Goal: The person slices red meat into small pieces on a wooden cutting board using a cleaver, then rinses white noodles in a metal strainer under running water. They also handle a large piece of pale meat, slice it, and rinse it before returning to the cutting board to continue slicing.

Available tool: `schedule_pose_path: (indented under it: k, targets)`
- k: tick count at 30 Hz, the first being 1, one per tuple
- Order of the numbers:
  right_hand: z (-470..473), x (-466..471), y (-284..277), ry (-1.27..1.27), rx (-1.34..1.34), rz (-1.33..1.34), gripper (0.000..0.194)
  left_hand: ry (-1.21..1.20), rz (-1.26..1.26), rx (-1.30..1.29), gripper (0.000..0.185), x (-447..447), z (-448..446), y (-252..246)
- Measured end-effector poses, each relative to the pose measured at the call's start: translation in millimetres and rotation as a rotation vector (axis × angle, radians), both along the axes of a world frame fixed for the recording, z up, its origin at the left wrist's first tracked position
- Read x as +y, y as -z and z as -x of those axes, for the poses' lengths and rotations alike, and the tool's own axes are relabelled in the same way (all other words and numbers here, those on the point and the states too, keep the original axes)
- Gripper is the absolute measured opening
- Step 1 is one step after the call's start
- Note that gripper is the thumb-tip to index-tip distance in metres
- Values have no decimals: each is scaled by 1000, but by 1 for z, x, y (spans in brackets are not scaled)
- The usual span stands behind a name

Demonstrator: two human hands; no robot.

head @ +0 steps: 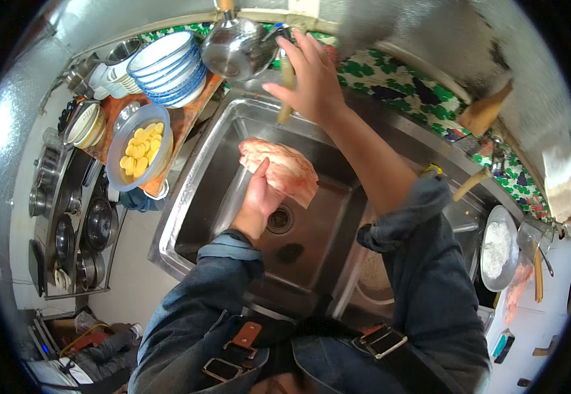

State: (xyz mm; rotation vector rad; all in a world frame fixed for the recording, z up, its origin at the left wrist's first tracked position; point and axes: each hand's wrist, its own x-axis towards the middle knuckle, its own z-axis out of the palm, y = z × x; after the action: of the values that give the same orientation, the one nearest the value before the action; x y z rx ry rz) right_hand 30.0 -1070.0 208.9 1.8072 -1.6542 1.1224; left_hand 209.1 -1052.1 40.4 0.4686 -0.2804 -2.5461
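Observation:
My left hand (260, 194) grips a slab of raw meat (288, 165), pale fat showing on top and pinkish flesh at the edge. It holds the slab over the left basin of a stainless steel sink (315, 231), above and behind the drain (280, 220). My right hand (312, 81) is raised at the back of the sink, fingers spread, beside a tap (281, 30) with a blue mark. A yellowish hose (287, 81) hangs down from this tap. Whether my fingertips touch the tap is unclear. No water stream shows.
On the left shelf are stacked blue-rimmed bowls (167, 69) and a plastic bowl (166, 115) of yellow slices. A steel pan (236, 49) hangs behind the sink. At right are a second hosed tap (472, 182), a dish of white powder (497, 246) and more raw meat (517, 285).

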Motion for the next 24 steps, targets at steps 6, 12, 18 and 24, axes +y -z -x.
schedule_pose_path:
  k: [6,12,18,24]
  targets:
    - [-12,-66,-9,176,-97,99,37,-16,-72,-60,55,-46,8,24]
    - [-1,-58,-29,-37,-251,49,29,-22,-191,-165,50,-59,35,36]
    - [-12,-19,66,169,-646,-2,40,-173,-223,-325,36,-66,57,75]
    - [-72,44,254,381,-2060,-335,49,-322,-254,-435,26,-61,41,72]
